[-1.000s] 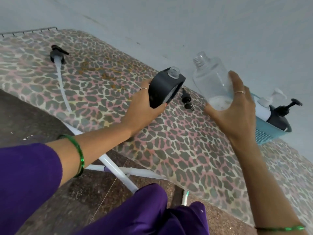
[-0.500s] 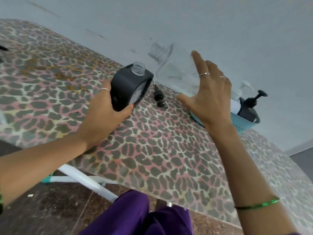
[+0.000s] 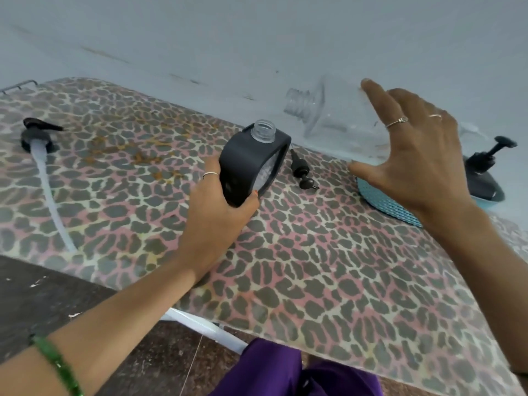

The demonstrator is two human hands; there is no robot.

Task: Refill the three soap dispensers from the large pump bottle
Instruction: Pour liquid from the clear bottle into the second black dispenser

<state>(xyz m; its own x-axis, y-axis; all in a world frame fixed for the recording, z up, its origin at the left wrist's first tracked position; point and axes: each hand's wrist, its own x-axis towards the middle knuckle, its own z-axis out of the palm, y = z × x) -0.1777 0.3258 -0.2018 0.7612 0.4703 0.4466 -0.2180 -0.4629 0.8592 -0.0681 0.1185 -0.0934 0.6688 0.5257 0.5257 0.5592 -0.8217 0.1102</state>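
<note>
Head view. The left hand (image 3: 217, 207) grips the dispenser (image 3: 251, 164) round its lower black body and holds it upright on the board (image 3: 314, 281), open neck on top. The right hand (image 3: 414, 158) holds the bottle (image 3: 337, 121) tilted on its side, fingers spread along its wall, thumb below; its open neck points left and sits just above and right of the dispenser neck. Right of the dispenser lies a small pump (image 3: 301, 171); farther right stands a basket (image 3: 385, 204) with a black pump dispenser (image 3: 483, 178) in it. Far left of the dispenser lies the large pump (image 3: 38, 138) with its long tube.

Handling, as judged: the bottle is clear, smooth plastic, probably slippery and light when nearly empty. Hold it at mid-body with thumb opposed. The dispenser is rigid; grip it low so the neck stays clear
</note>
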